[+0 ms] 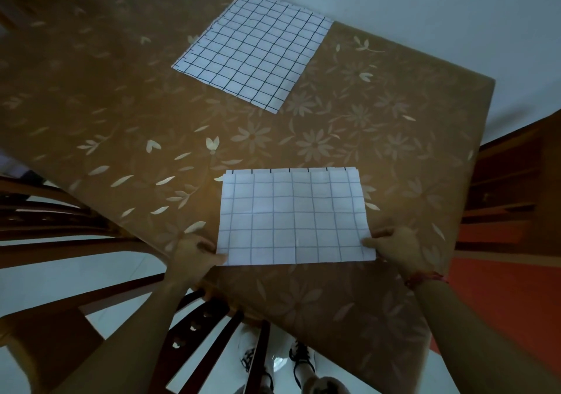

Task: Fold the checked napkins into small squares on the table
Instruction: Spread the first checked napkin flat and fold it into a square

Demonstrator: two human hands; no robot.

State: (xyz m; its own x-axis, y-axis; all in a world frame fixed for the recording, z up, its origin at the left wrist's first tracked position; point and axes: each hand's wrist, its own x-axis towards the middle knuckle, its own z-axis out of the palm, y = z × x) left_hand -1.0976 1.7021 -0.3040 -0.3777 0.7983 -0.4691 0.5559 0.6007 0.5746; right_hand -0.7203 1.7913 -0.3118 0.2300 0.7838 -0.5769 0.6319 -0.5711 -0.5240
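- Brown tablecloth (121,105) with a pale flower and leaf print covers the table I am looking down on.
- White checked cloth, the near napkin (293,217), lies flat on it close to my edge of the table. It is doubled over: at its far edge a lower layer peeks out, showing short dark ticks of the grid.
- My left hand (194,252) pinches the near napkin at its near left corner, thumb on top.
- My right hand (397,246) pinches the near right corner in the same way, fingertips on the cloth's edge.
- On my right wrist is a red thread bracelet (425,278).
- Well apart, toward the far edge of the table, the second napkin (253,49) lies spread open and flat, turned at an angle, with bolder dark lines.
- Dark wooden chair (212,327) slats stand below the table's near edge, between my forearms.
- My shoes (300,360) show on the pale floor beneath.
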